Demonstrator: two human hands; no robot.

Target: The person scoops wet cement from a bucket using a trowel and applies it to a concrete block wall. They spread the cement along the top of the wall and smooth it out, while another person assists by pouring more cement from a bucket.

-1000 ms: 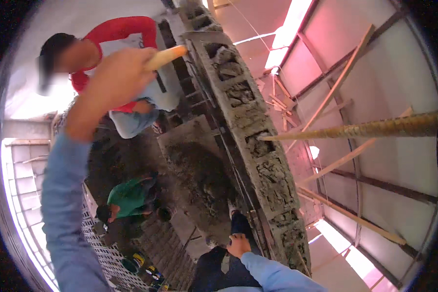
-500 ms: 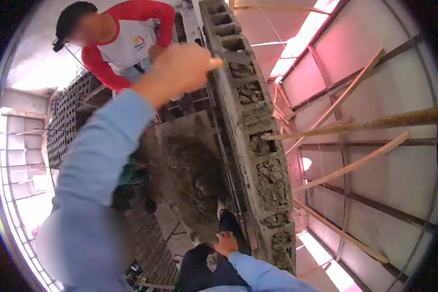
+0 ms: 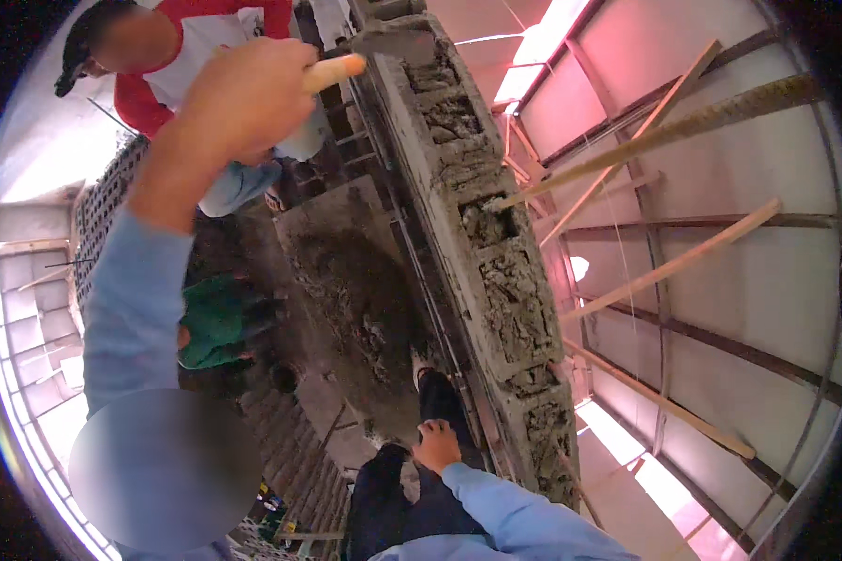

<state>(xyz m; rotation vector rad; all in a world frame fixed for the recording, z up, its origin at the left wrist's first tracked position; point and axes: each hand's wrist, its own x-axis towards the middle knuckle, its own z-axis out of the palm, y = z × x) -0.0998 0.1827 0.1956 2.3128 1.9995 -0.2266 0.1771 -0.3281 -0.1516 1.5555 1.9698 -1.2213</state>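
A pale tan handle (image 3: 335,70) is showing beside grey, mortar-filled blocks (image 3: 496,271), while a red-and-white shirt (image 3: 217,28) and light-blue sleeves (image 3: 133,309) are standing out.

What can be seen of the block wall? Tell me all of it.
The block wall is a single course of grey hollow concrete blocks, seen from above, running from the top of the picture down past the person's shoe. Its cells are packed with rough, dark mortar. A rusty steel bar crosses above it. No hand touches it.
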